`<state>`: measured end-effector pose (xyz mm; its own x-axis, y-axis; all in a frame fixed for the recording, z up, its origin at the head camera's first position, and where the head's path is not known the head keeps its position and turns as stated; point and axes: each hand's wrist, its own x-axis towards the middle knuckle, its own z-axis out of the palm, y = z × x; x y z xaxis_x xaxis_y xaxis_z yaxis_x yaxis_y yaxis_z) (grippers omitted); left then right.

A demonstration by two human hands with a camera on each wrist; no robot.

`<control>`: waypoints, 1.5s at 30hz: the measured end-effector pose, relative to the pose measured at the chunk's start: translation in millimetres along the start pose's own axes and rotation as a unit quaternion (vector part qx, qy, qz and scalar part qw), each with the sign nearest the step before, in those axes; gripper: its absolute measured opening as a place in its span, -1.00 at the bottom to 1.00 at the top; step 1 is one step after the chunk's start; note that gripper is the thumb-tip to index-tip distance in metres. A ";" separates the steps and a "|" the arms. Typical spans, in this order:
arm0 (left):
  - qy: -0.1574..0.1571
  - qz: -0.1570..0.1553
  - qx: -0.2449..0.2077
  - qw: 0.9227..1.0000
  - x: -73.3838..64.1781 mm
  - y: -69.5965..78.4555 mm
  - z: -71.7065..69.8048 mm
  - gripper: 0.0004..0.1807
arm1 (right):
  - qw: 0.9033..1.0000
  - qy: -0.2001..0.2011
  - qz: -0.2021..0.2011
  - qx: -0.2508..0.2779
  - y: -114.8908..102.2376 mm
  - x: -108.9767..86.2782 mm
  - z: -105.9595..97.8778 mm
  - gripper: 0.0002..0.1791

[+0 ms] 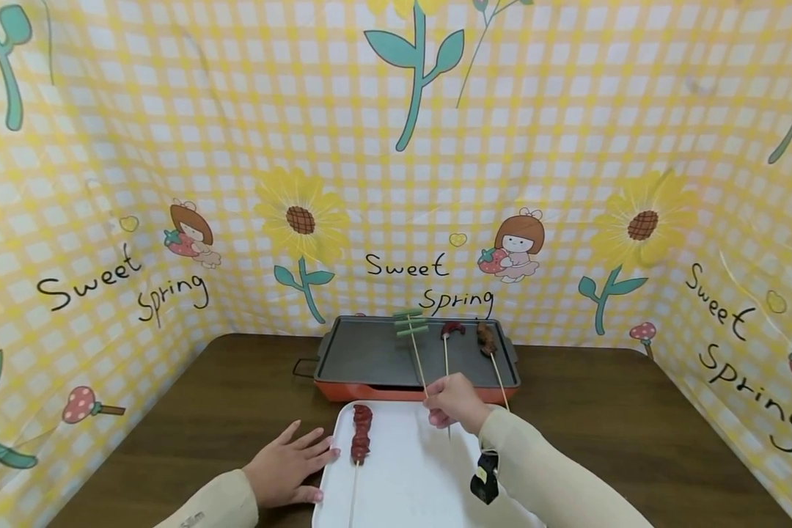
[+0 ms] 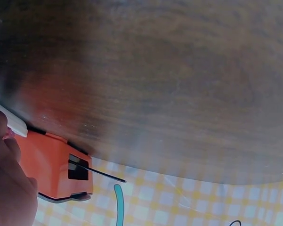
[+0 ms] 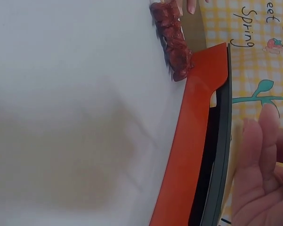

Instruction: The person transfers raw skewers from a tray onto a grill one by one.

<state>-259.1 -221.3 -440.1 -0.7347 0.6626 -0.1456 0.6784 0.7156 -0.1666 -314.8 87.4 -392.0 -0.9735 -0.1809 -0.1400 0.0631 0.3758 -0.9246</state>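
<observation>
In the head view my right hand (image 1: 458, 402) pinches the stick of a green vegetable skewer (image 1: 411, 323). Its short green pieces, threaded crosswise, overlap the far part of the griddle (image 1: 363, 356). My left hand (image 1: 280, 469) has its fingers spread, fingertips right at the left rim of the white tray (image 1: 429, 469). On that tray's left side lies a red meat skewer (image 1: 361, 436), stick towards me. The right wrist view shows the right hand (image 3: 259, 179) beside the griddle's edge; the left wrist view catches part of the left hand (image 2: 12, 188).
A small dark-red skewer (image 1: 452, 330) and a browned meat skewer (image 1: 486, 341) lie on the griddle's right half, the browned one's stick jutting over the front edge. A wire handle (image 1: 303, 367) sticks out at its left. Behind the brown table (image 1: 607, 411) hangs a checkered cloth (image 1: 396, 191).
</observation>
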 end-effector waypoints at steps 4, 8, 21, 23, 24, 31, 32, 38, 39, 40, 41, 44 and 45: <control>0.002 -0.002 0.001 1.000 -1.2 -0.2 0.5 -0.24 | 1.000 -0.002 -0.001 -0.003 -0.9 -0.2 4.0 -0.76; 0.005 -0.003 0.004 1.000 -2.1 0.4 1.4 -0.24 | 1.000 -0.009 0.002 -0.014 -3.1 -0.6 6.3 -0.80; 0.010 -0.001 0.012 1.000 -1.2 1.1 1.4 -0.25 | 0.999 -0.025 0.004 -0.040 -10.2 -2.8 10.2 -0.93; 0.009 -0.004 0.010 1.000 -1.3 0.9 1.6 -0.24 | 0.999 -0.029 0.007 -0.043 -10.2 -2.9 10.0 -0.92; 0.009 -0.005 0.010 1.000 -1.4 0.7 1.9 -0.24 | 0.998 -0.031 0.008 -0.046 -10.4 -3.2 9.8 -0.92; 0.017 -0.004 0.004 1.000 -1.7 0.7 3.8 -0.24 | 0.995 -0.045 0.016 -0.090 -13.1 -5.4 4.2 -0.87; 0.016 -0.004 0.005 1.000 -1.5 1.1 3.4 -0.24 | 0.994 -0.045 0.015 -0.099 -13.6 -5.9 2.4 -0.84; -0.003 -0.004 0.014 1.000 -1.0 1.0 0.3 -0.22 | 0.989 -0.049 -0.021 -0.135 -20.2 -17.6 -3.3 -0.77; -0.003 -0.004 0.016 1.000 -1.2 0.8 0.1 -0.22 | 0.988 -0.052 -0.031 -0.141 -21.3 -20.8 -2.5 -0.76; -0.002 -0.003 0.017 1.000 -1.5 0.7 -0.3 -0.21 | 0.987 -0.056 -0.042 -0.146 -22.3 -24.3 -1.2 -0.73; 0.000 -0.001 0.018 1.000 -1.8 0.5 -0.3 -0.21 | 0.985 -0.060 -0.052 -0.152 -23.2 -28.1 0.8 -0.69; 0.002 -0.001 0.014 1.000 -2.7 0.5 0.4 -0.21 | 0.979 -0.076 -0.075 -0.176 -23.9 -39.4 8.9 -0.58; 0.002 -0.002 0.012 1.000 -3.1 0.5 0.9 -0.20 | 0.977 -0.084 -0.078 -0.181 -23.5 -43.2 12.0 -0.56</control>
<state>-256.5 -223.2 -440.7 -0.7373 0.6605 -0.1420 0.6752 0.7128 -0.1900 -271.6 75.5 -368.5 -0.9131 -0.3975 -0.0912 -0.1951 0.6220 -0.7583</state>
